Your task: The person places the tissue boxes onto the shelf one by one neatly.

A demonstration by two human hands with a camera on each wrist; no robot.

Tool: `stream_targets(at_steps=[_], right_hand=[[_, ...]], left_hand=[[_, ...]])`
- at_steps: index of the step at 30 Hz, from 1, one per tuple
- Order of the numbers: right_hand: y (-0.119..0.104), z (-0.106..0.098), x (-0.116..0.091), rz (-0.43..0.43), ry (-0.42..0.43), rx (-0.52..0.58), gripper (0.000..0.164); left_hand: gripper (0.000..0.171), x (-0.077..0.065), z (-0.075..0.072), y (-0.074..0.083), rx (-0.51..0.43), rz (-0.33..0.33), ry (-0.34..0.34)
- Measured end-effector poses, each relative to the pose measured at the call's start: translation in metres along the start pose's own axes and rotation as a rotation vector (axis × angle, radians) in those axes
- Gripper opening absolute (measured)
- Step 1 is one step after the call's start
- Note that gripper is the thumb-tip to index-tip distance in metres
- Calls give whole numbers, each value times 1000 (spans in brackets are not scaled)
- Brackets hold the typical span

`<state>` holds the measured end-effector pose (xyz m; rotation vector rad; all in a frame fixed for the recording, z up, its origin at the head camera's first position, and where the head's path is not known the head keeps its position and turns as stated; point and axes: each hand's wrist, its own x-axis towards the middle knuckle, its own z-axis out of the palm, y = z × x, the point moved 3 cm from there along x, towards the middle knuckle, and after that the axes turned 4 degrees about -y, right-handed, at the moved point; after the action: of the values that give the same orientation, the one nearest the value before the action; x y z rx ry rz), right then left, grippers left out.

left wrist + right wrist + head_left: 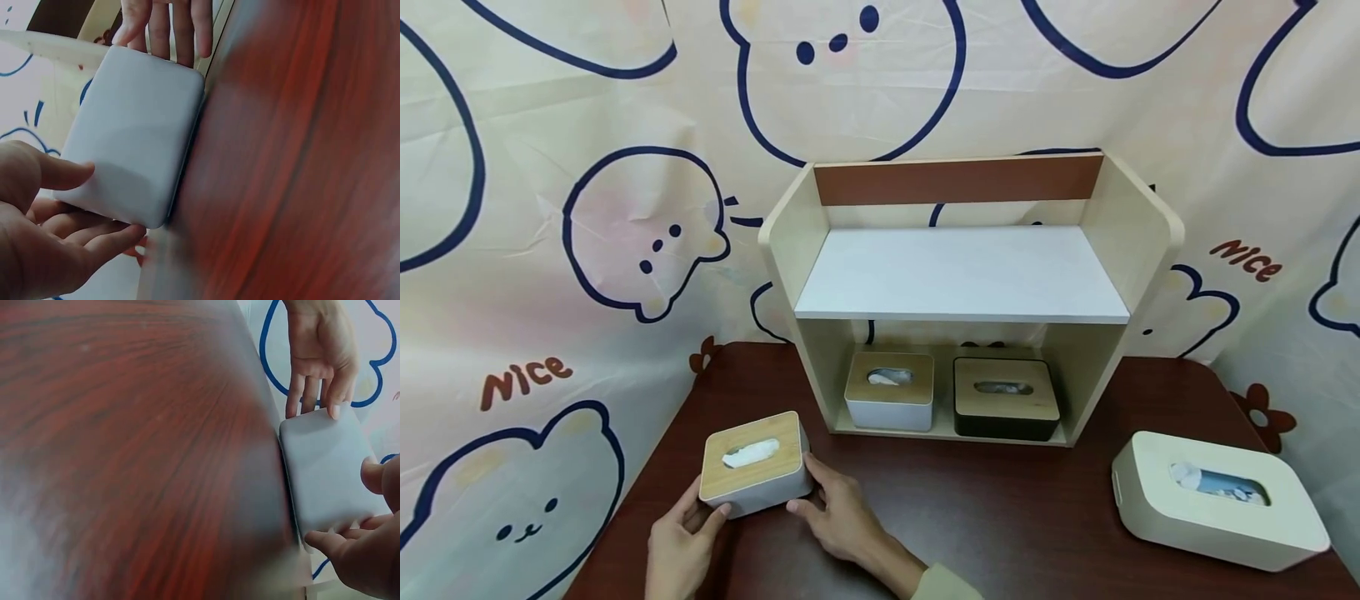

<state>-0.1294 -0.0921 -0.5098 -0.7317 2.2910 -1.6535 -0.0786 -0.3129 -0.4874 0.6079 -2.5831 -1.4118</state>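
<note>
A tissue box (767, 492) with a pale grey body and a wood-look lid (718, 471) is held between both hands at the left of the table. White tissue (751, 453) shows in the lid's oval slot. My left hand (679, 546) grips the box's left end, its thumb on the front side. My right hand (844, 515) grips the opposite end, also with the thumb in front. Both wrist views show the smooth front wall (134, 119) close to the table surface, with fingers (369, 556) around its ends.
A cream shelf unit (962, 271) stands at the back of the dark wood table (985, 500). Its lower level holds a white tissue box (891, 412) and a black one (1006, 425), both wood-lidded. A larger white tissue box (1210, 533) sits at right. Printed cloth (647, 108) hangs behind.
</note>
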Motion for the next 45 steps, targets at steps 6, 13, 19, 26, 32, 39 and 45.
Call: stream_targets(at_steps=[6, 13, 19, 26, 32, 39, 45], right_hand=[[-4, -13, -9, 5, 106, 73, 69], [-11, -30, -23, -33, 263, -11, 64], [-15, -41, -36, -77, 325, 4, 58], [-19, -58, -49, -81, 382, 37, 51], [-26, -74, -63, -65, 405, 51, 51], [-37, -92, -76, -64, 459, 55, 50], [-46, -108, -84, -74, 513, 36, 50]], left_hand=[[67, -15, 7, 14, 50, 37, 14], [66, -30, 16, 28, 13, 70, 41], [66, -42, 21, 43, -51, 102, 58], [67, -53, 30, 58, -96, 157, 45], [67, -59, 35, 73, -110, 209, 33], [65, -67, 40, 92, -143, 267, 20], [66, -70, 43, 109, -174, 304, 3]])
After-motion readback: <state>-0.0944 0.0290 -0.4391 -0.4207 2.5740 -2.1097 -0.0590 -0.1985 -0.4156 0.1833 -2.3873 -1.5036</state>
